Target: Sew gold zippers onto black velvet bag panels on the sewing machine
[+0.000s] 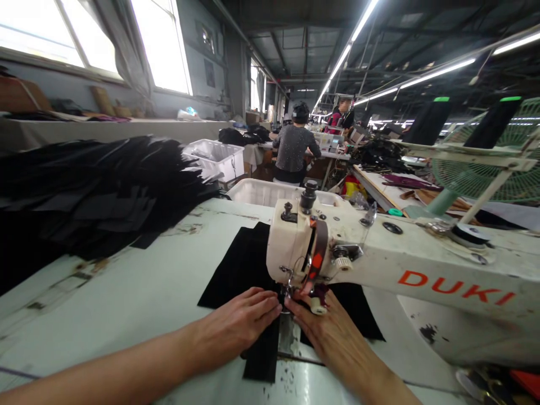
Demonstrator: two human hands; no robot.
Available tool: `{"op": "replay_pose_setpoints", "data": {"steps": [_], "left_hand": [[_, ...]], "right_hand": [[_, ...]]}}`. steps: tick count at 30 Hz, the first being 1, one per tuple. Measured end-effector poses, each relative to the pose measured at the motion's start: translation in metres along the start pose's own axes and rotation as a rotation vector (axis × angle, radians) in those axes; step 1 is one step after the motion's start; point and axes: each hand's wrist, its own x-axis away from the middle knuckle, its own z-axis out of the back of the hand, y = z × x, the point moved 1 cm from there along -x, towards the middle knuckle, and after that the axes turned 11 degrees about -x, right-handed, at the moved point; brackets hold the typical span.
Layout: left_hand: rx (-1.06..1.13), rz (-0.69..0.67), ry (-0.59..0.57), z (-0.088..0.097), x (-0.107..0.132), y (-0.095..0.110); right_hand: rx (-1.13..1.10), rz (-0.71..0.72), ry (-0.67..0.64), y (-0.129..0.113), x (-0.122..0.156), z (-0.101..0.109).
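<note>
Black fabric pieces (236, 264) lie on the pale sewing table under the head of a sewing machine (291, 242). My left hand (248, 318) rests on the fabric just left of the presser foot (287, 295), fingers stretched and pointing toward the needle. On the other side, my right hand (323, 326) lies over the cloth, its fingertips close to the foot and partly hidden by machine parts. A narrow black strip (261, 357) extends from under my left hand toward the table's front. The fabric's right part shows beyond my right hand.
A large heap of black cut pieces (105, 191) covers the table's left side. Behind the machine stand white plastic bins (253, 191). A person (295, 146) sits farther ahead, back turned. Thread cones (428, 121) and a green fan (476, 160) are at right.
</note>
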Motion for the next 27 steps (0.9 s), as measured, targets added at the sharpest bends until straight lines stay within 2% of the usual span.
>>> {"op": "replay_pose_setpoints", "data": {"steps": [5, 11, 19, 27], "left_hand": [[0.026, 0.011, 0.039, 0.0048, -0.0044, 0.0008], [0.029, 0.033, 0.026, 0.0067, -0.0042, 0.0004], [0.028, 0.013, 0.060, 0.0013, -0.0009, 0.0003], [0.016, 0.043, 0.068, 0.0015, -0.0034, 0.0036]], "right_hand": [[-0.085, 0.008, 0.112, -0.0058, -0.0012, 0.0050], [-0.035, 0.012, 0.055, -0.0042, 0.0044, -0.0025], [-0.048, 0.023, 0.032, -0.0059, 0.0040, 0.0005], [-0.037, 0.043, 0.090, -0.0092, 0.0011, 0.0022]]}}
